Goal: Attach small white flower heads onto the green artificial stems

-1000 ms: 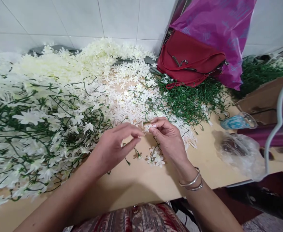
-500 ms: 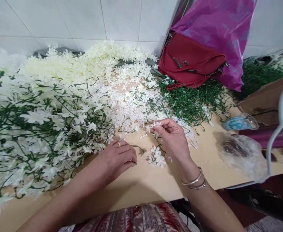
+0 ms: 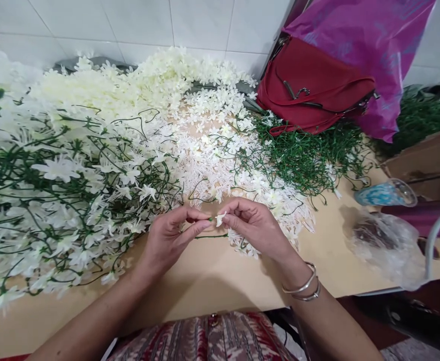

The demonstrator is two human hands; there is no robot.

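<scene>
Between finger and thumb my left hand (image 3: pixel 175 230) pinches a green artificial stem (image 3: pixel 210 219), its tip pointing right. Facing it, my right hand (image 3: pixel 255 225) grips a small white artificial flower (image 3: pixel 221 218) by its petals. Stem tip and flower nearly meet; I cannot tell whether they touch. Another green stem (image 3: pixel 216 236) runs just below the fingers toward several loose white blossoms (image 3: pixel 242 245), partly hidden under my right hand. White stamen pieces (image 3: pixel 220 173) lie scattered beyond both hands.
A large heap of white flowers on green stems (image 3: pixel 73 200) fills the left side. Cream petals (image 3: pixel 137 90) pile along the wall. Green stems (image 3: pixel 310 160) lie beneath a red bag (image 3: pixel 313 85). A plastic cup (image 3: pixel 385 193) and a clear bag (image 3: pixel 385 245) stand right.
My left hand went down to the table, picked up a green stem and rose again to meet my right hand. My right hand moved slightly left and nearer, still holding the flower.
</scene>
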